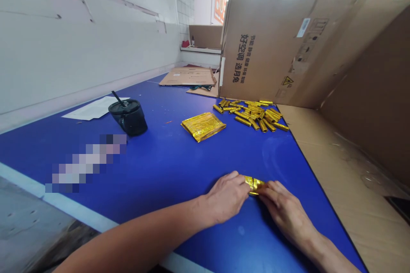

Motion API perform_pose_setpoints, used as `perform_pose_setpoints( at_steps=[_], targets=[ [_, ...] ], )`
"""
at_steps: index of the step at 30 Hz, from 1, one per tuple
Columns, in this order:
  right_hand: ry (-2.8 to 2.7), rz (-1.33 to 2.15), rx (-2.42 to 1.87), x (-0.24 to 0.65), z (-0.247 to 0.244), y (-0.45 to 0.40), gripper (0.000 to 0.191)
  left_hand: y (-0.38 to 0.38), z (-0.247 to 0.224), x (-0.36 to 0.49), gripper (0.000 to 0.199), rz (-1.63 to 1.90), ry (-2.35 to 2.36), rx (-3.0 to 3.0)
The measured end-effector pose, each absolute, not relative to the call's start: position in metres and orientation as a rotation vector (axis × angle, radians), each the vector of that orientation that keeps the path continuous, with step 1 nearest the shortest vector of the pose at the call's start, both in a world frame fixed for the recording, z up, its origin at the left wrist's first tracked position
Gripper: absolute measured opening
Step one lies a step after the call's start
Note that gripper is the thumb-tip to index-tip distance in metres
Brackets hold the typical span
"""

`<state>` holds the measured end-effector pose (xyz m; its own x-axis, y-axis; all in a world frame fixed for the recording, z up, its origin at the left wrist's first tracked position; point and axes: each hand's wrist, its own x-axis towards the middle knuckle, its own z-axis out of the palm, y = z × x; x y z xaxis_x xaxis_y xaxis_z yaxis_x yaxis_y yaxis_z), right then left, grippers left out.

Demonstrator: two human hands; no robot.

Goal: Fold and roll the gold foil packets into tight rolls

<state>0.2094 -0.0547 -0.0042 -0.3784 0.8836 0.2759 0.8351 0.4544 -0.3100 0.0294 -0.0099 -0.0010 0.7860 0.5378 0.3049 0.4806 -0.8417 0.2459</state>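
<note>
Both hands pinch one small piece of gold foil paper low over the blue table. My left hand has its fingers closed on the foil's left end. At the right end, my right hand grips it with bent fingertips. Only the middle of the piece shows; the fingers cover its ends. Farther off lies a flat stack of gold foil sheets. Behind it to the right is a loose heap of rolled gold foil tubes.
A dark lidded mug with a straw stands at the left beside a white paper sheet. A large open cardboard box borders the table's right side. Flattened cardboard lies at the far end. A blurred patch hides something at left.
</note>
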Motion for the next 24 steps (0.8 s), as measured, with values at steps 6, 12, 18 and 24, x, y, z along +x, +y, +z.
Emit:
perform_pose_setpoints(
  at_steps=[6, 12, 18, 24],
  targets=[
    [-2.275, 0.289, -1.470, 0.210, 0.003, -0.056, 0.020, -0.007, 0.003, 0.030, 0.012, 0.573, 0.934, 2.579],
    [-2.182, 0.361, -1.513, 0.211, 0.005, -0.055, 0.020, -0.004, 0.001, 0.033, 0.013, 0.560, 1.052, 2.390],
    [-2.042, 0.480, -1.651, 0.209, 0.004, -0.047, 0.022, -0.002, -0.001, 0.034, 0.013, 0.583, 1.150, 2.248],
    [-1.967, 0.575, -1.689, 0.206, 0.004, -0.043, 0.024, -0.001, 0.000, 0.035, 0.014, 0.581, 1.181, 2.247]
  ],
)
